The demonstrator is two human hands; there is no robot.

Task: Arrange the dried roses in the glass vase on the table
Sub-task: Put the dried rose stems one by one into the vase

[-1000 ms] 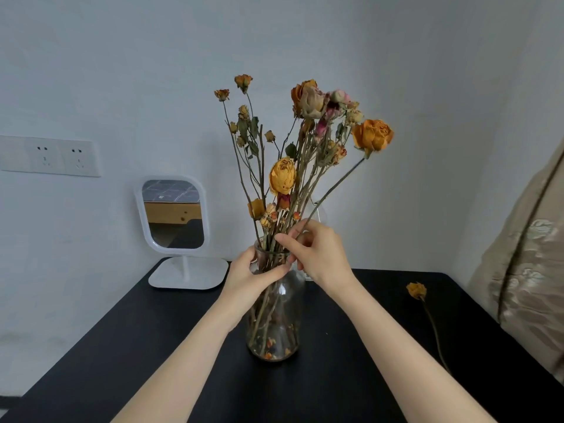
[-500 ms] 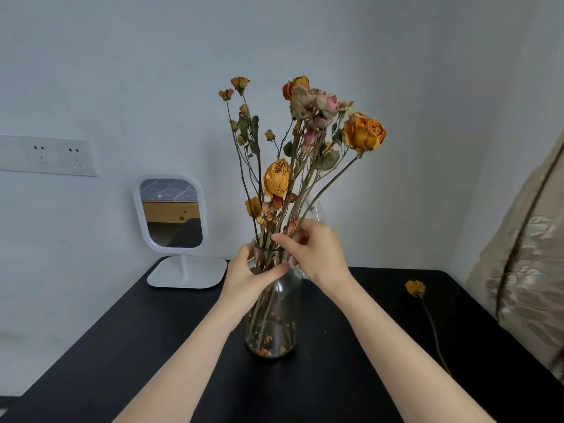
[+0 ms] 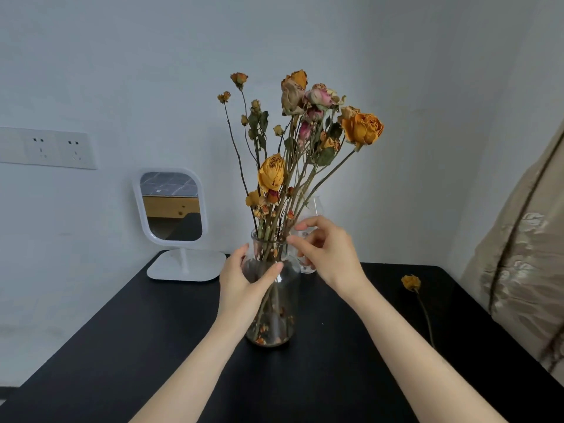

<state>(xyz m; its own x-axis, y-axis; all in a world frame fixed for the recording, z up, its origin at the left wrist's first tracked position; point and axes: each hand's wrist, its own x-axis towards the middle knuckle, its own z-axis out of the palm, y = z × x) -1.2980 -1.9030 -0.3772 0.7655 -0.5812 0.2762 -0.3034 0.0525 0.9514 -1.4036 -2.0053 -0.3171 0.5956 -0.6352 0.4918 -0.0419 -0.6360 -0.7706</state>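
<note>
Left hand: my left hand (image 3: 241,283) is wrapped round the shoulder of the glass vase (image 3: 282,315). The thumb lies across the front and the fingers curl round the back, just under the neck.
Right hand: my right hand (image 3: 331,254) is up at the rim, fingers loosely curled, with the tips right at the stems where they leave the glass. I cannot tell whether I'm pinching a stem or only touching it.
Hands together: they sit close on either side of the vase neck, not touching each other.
Vase: it stands upright near the middle of the black table (image 3: 122,346), with stems and a few fallen petals showing through the glass at the bottom.
Dried roses: the dried roses (image 3: 297,141) stand in the vase and fan out above it. A big orange bloom (image 3: 363,129) leans out to the right and a yellow one (image 3: 271,174) sits lower at the front.
Loose rose: one orange rose (image 3: 411,282) lies flat on the table, well off to the right, its stem running toward me.
Behind: a white stand mirror (image 3: 172,206) sits at the back left of the table. A small clear glass piece (image 3: 314,206) peeks out behind my right hand, and a socket panel (image 3: 48,148) is on the wall.
Right edge: beige patterned fabric (image 3: 518,270) hangs beside the table.
</note>
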